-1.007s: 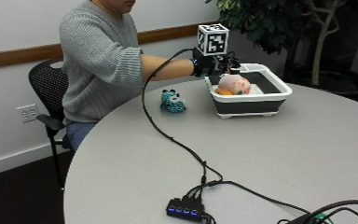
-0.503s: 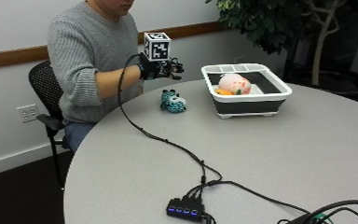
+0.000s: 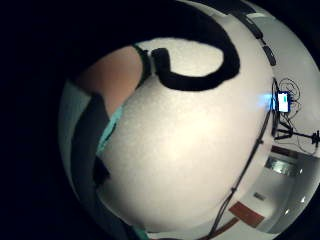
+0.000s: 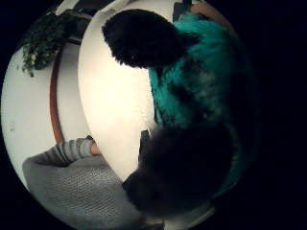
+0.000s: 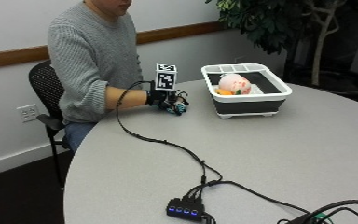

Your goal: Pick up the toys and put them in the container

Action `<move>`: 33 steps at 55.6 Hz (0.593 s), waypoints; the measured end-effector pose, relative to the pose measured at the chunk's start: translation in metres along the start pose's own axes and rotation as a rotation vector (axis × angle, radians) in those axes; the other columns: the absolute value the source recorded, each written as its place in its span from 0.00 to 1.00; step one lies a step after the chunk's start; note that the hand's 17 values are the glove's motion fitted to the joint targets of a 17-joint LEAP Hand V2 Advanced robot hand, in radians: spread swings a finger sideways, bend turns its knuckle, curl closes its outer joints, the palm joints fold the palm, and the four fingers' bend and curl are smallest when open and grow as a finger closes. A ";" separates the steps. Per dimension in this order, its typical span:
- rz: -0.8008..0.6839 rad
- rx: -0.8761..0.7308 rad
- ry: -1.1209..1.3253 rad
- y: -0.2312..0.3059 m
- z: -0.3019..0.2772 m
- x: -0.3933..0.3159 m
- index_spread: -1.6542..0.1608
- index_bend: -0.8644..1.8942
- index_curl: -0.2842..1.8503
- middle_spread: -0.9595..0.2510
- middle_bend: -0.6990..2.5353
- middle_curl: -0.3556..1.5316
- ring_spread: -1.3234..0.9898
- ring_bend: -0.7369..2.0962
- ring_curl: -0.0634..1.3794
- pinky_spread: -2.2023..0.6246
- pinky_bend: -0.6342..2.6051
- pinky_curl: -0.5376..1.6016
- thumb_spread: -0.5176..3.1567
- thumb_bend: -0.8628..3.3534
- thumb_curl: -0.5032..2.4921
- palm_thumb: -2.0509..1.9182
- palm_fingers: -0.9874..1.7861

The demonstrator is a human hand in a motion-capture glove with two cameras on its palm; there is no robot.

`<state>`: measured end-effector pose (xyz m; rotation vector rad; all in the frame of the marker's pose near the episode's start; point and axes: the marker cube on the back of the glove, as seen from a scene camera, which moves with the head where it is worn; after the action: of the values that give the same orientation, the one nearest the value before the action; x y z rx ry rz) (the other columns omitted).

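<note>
The gloved right hand [image 5: 165,100] clasped the teal plush toy [image 5: 179,108] on the surface [image 5: 241,154]; a shallow hold on fur might slip before the container [image 5: 247,91].

Round grey surface [image 5: 303,154] with a few things on it.
A white and black container [image 5: 247,91] stands near the far edge. A teal stuffed toy [image 5: 178,108] lies just beside it, toward the person. A small black hub [image 5: 184,208] with blue lights sits near the front edge.
</note>
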<state>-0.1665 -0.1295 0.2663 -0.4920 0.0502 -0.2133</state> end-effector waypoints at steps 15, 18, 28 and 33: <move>0.002 0.188 -0.019 -0.006 -0.006 -0.002 0.67 0.42 0.33 0.58 0.41 0.41 0.45 0.38 0.24 0.75 0.44 0.40 0.51 0.22 0.29 0.56 0.57; -0.014 0.227 -0.046 -0.011 -0.013 0.002 0.68 0.41 0.33 0.57 0.42 0.42 0.43 0.42 0.26 0.72 0.44 0.40 0.51 0.23 0.31 0.59 0.62; -0.132 0.372 -0.207 -0.048 -0.137 0.029 0.68 0.42 0.38 0.56 0.46 0.48 0.37 0.50 0.34 0.67 0.46 0.43 0.46 0.25 0.36 0.65 0.71; -0.071 0.451 -0.220 -0.077 -0.190 0.019 0.68 0.44 0.40 0.57 0.47 0.51 0.36 0.52 0.37 0.66 0.47 0.44 0.44 0.24 0.38 0.66 0.71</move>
<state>-0.1815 -0.2877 0.1353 -0.0654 -0.2265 -0.2311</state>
